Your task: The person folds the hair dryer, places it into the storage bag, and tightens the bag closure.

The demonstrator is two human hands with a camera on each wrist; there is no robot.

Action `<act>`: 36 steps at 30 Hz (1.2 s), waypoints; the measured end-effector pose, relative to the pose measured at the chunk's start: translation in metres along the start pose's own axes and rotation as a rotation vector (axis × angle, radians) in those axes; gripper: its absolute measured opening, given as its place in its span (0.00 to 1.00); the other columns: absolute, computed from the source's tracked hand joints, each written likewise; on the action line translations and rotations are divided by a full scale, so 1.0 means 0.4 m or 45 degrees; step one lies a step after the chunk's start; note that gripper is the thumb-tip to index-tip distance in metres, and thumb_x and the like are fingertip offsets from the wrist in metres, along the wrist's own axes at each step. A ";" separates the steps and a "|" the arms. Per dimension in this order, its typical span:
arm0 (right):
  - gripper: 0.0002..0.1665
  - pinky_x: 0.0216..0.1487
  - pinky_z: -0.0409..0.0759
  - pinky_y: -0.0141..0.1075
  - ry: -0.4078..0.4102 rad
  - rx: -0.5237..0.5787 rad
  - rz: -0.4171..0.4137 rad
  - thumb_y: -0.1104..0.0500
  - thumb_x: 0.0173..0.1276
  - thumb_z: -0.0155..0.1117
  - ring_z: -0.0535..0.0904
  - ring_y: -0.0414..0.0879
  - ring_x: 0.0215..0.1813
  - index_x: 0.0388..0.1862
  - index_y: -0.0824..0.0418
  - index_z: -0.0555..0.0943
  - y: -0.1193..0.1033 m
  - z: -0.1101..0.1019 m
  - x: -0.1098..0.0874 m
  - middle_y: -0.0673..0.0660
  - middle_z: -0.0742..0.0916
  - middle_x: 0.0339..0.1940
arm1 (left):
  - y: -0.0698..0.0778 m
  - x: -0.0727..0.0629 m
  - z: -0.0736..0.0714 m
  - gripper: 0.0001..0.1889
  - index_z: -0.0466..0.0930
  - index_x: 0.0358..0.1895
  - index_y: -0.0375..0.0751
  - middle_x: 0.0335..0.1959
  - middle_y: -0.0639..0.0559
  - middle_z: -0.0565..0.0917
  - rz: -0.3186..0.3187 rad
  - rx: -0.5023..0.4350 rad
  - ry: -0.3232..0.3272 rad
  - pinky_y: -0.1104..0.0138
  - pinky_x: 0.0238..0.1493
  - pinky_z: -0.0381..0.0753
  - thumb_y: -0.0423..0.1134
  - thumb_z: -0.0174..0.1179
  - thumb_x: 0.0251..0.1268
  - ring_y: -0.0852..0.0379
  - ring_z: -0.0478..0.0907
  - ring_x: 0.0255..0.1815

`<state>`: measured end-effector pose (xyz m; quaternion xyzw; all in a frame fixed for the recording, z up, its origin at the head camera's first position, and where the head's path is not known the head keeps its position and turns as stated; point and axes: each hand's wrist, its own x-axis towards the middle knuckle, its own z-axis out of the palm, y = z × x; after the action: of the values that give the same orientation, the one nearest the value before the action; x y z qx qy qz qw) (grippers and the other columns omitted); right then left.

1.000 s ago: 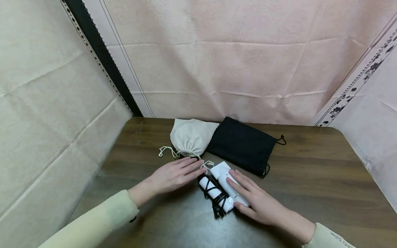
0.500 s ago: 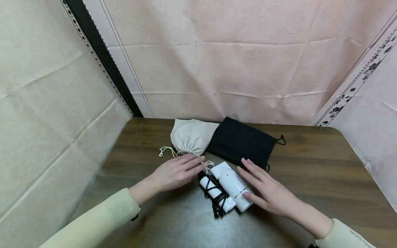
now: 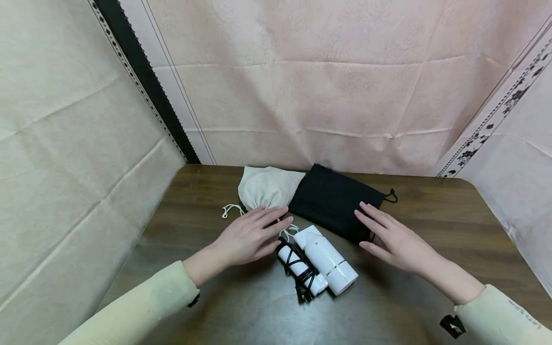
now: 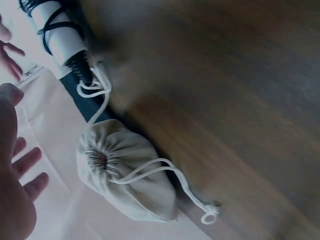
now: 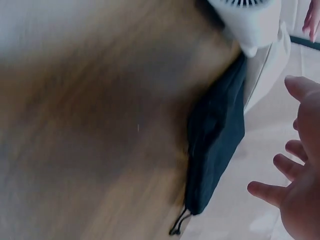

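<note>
A white folding hair dryer (image 3: 325, 256) lies on the table, its black cord (image 3: 305, 275) wound round the folded handle. My left hand (image 3: 247, 238) is left of it, fingers spread, above the drawn neck of a cream drawstring pouch (image 3: 270, 187). The left wrist view shows that pouch (image 4: 130, 175) cinched, with fingers apart from it. My right hand (image 3: 401, 244) hovers right of the dryer, near the lower right end of a black drawstring pouch (image 3: 332, 199). Its fingers are spread and hold nothing. In the right wrist view the dryer's slotted end (image 5: 250, 20) shows.
The brown wooden table (image 3: 431, 215) has rounded far corners. Pale cloth (image 3: 345, 96) hangs behind it, with more cloth (image 3: 64, 167) along the left and right sides. Both pouches lie side by side near the far edge.
My right hand has come off the hair dryer and moved right, away from it. My left hand has shifted slightly up and right, its fingers more spread. The dryer and pouches lie nearly unchanged.
</note>
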<state>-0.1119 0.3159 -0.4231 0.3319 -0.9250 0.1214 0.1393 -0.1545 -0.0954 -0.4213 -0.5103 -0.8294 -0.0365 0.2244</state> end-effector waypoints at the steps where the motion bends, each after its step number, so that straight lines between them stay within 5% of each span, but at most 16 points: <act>1: 0.46 0.70 0.77 0.52 0.004 -0.002 -0.006 0.52 0.71 0.76 0.71 0.62 0.78 0.84 0.57 0.68 0.010 -0.002 0.002 0.60 0.69 0.84 | 0.002 0.003 -0.003 0.31 0.75 0.77 0.46 0.76 0.43 0.76 -0.028 -0.010 -0.020 0.49 0.73 0.76 0.48 0.66 0.74 0.44 0.79 0.70; 5: 0.45 0.65 0.78 0.60 -0.008 -0.012 -0.004 0.54 0.69 0.77 0.73 0.65 0.76 0.82 0.60 0.70 0.048 -0.004 0.006 0.64 0.72 0.82 | 0.006 0.013 -0.013 0.31 0.75 0.77 0.46 0.75 0.44 0.77 -0.113 -0.050 -0.079 0.49 0.73 0.76 0.51 0.65 0.76 0.43 0.79 0.69; 18: 0.42 0.68 0.75 0.67 -0.100 -0.007 0.053 0.53 0.70 0.76 0.73 0.70 0.75 0.79 0.64 0.73 0.119 0.006 0.025 0.70 0.75 0.78 | 0.011 0.019 -0.030 0.32 0.74 0.78 0.46 0.77 0.42 0.75 -0.298 -0.240 -0.204 0.48 0.76 0.72 0.54 0.64 0.77 0.41 0.75 0.74; 25: 0.38 0.70 0.74 0.67 -0.224 -0.049 0.013 0.54 0.70 0.77 0.73 0.71 0.74 0.75 0.64 0.77 0.149 0.026 0.027 0.70 0.77 0.76 | 0.015 0.012 -0.028 0.32 0.74 0.78 0.46 0.76 0.41 0.75 -0.319 -0.262 -0.210 0.49 0.76 0.72 0.53 0.64 0.77 0.42 0.74 0.75; 36: 0.29 0.67 0.75 0.68 -0.252 -0.139 -0.092 0.58 0.67 0.78 0.80 0.69 0.68 0.66 0.63 0.85 0.188 0.059 0.033 0.68 0.85 0.68 | 0.029 0.010 -0.024 0.32 0.74 0.78 0.47 0.75 0.42 0.76 -0.320 -0.262 -0.182 0.50 0.74 0.74 0.53 0.66 0.76 0.41 0.77 0.71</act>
<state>-0.1745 0.3572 -0.4507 0.3673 -0.9269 0.0324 0.0695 -0.1427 -0.0891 -0.4128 -0.4243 -0.8923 -0.1127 0.1052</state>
